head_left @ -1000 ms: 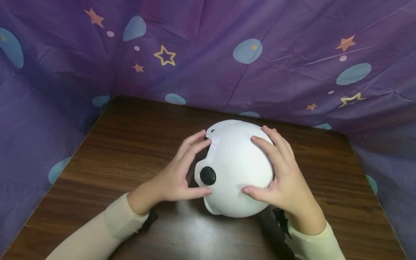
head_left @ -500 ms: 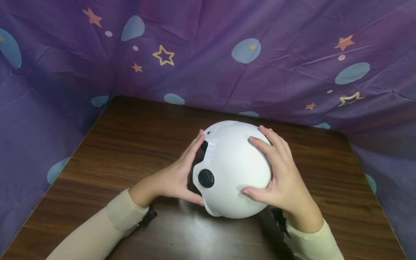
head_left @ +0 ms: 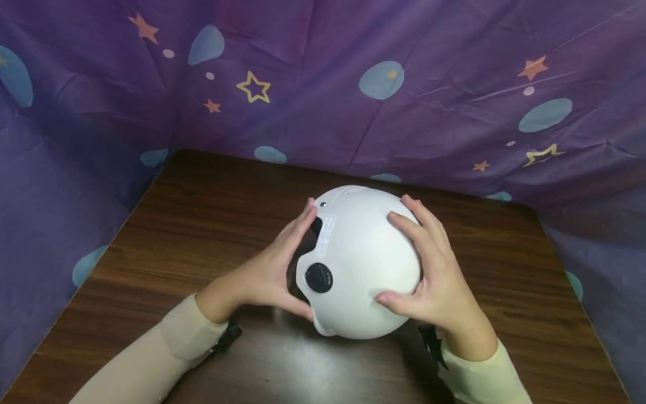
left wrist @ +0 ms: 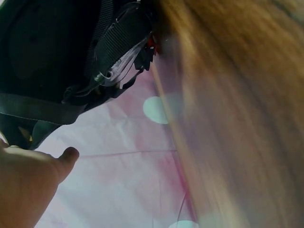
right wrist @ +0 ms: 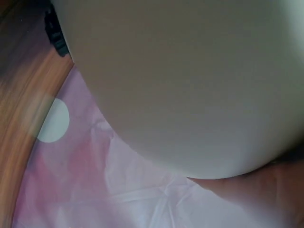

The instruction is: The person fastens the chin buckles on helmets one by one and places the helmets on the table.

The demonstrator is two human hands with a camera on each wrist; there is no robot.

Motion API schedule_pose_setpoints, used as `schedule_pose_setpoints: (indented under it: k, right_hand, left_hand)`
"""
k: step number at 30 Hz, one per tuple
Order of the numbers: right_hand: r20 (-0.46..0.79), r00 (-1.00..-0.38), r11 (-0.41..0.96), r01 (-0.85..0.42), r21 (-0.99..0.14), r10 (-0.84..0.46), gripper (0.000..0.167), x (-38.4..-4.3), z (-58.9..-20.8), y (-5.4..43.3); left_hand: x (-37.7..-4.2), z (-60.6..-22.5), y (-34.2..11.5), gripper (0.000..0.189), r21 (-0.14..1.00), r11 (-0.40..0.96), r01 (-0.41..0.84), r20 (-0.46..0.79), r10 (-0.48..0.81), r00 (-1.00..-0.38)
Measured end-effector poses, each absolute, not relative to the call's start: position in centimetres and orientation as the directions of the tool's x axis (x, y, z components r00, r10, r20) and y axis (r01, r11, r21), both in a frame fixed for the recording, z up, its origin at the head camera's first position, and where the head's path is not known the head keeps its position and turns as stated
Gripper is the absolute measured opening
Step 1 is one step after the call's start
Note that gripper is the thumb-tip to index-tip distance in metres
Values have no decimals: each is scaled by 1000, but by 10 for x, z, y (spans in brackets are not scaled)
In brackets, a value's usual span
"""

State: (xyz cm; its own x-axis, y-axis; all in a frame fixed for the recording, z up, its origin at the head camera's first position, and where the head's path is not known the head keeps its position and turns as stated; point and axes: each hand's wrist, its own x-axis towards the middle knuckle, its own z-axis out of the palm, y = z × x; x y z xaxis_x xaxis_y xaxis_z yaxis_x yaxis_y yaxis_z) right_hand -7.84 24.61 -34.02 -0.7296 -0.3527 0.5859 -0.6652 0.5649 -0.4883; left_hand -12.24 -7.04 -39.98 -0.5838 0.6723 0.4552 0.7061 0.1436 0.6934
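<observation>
The right grip (head_left: pixel 436 275) curves wide round the white helmet (head_left: pixel 360 264), holding it; the left grip (head_left: pixel 277 272) is spread — fingertips and thumb tip touching its open side. The helmet sits sideways over the desk (head_left: pixel 212 213), black disc (head_left: pixel 319 278) uppermost — purple cloth (head_left: pixel 313 112) behind.

And you're in a makeshift, cloth-walled booth: purple star-printed curtain (head_left: pixel 313 123) hanging behind and either side of your wood-grain table (head_left: pixel 217 207), the wider room hidden.
</observation>
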Motion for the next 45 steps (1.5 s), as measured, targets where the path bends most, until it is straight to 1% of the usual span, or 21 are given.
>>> schedule_pose_setpoints:
  k: [6, 11, 14, 20, 25, 31, 35, 38, 42, 45]
  right_hand:
    - [572, -742, 526, -661, -535, -351, 113, -79, -342, 248]
    - [573, -739, 494, -669, -556, -356, 113, -79, -342, 246]
    - [572, -738, 486, -671, -560, -359, 112, -79, -342, 244]
    - [573, -745, 460, -664, -590, -341, 112, -78, -342, 242]
    - [579, -748, 434, -661, -612, -323, 111, -79, -343, 240]
    - [588, -743, 382, -669, -637, -321, 109, -78, -347, 239]
    - [575, -755, 332, -656, -678, -317, 104, -78, -348, 239]
    - [564, -765, 309, -642, -702, -310, 99, -78, -346, 240]
    - [527, -792, 325, -608, -724, -307, 97, -75, -342, 241]
    - [487, -821, 371, -570, -733, -298, 99, -72, -338, 241]
  left_hand:
    - [-120, -397, -71, 169, 682, 121, 722, 480, 671, -565]
    - [-119, -400, -68, 180, 675, 94, 732, 493, 680, -543]
    - [-120, -404, -66, 185, 682, 88, 726, 487, 686, -541]
    - [-124, -409, -67, 187, 727, 48, 685, 469, 694, -546]
    - [-127, -411, -65, 189, 731, 0, 683, 489, 697, -524]
    - [-126, -412, -63, 190, 693, -19, 721, 542, 674, -503]
    - [-125, -411, -62, 190, 645, -11, 764, 581, 657, -481]
    - [-123, -408, -59, 191, 626, -36, 779, 603, 656, -454]
    - [-120, -401, -55, 190, 598, -81, 797, 635, 655, -410]
    - [-116, -397, -53, 189, 588, -81, 805, 641, 655, -402]
